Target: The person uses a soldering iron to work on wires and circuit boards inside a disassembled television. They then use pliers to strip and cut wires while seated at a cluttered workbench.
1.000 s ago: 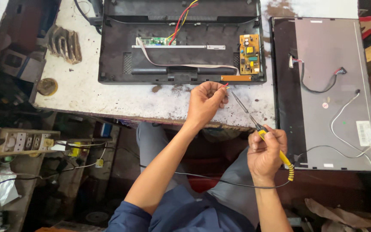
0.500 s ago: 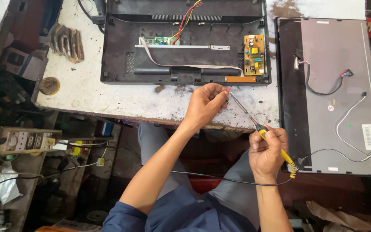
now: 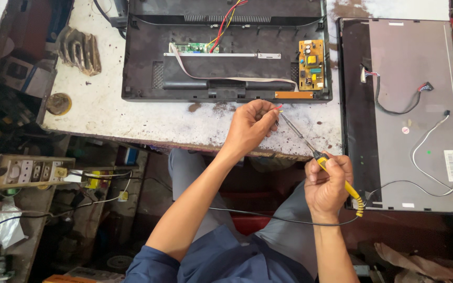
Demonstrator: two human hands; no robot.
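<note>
The left hand point(image 3: 251, 127) is closed, pinching a few thin wire ends point(image 3: 278, 109) (red and yellow, as far as one can tell) between its fingertips at the near edge of the bench point(image 3: 106, 112). The right hand point(image 3: 327, 183) is closed around the yellow handle of a soldering iron point(image 3: 318, 154), gripping it like a pen, and the iron's metal tip is pointing up and left toward the wire ends, lying just beside them; whether it is touching them cannot be told. A dark cord point(image 3: 268, 217) is running from the handle's coiled end back across the person's lap.

To do this well, the left hand should be holding the wires dead still and well back from the bare ends, while the right is bringing only the tip onto the joint, briefly, and keeping the hot shaft off the fingers.

Just beyond the hands, an opened black back cover point(image 3: 148, 57) is lying on the bench, carrying a small green circuit board point(image 3: 192, 47), a yellow circuit board point(image 3: 311, 64) at its right end and a pale flat ribbon cable point(image 3: 226, 79) between them. To the right a grey screen panel point(image 3: 410, 84) is lying face down with loose leads on it. At the far left a finned metal part point(image 3: 79, 50) is resting on the bench, and lower left a socket strip point(image 3: 30, 170) is sitting among clutter.
</note>
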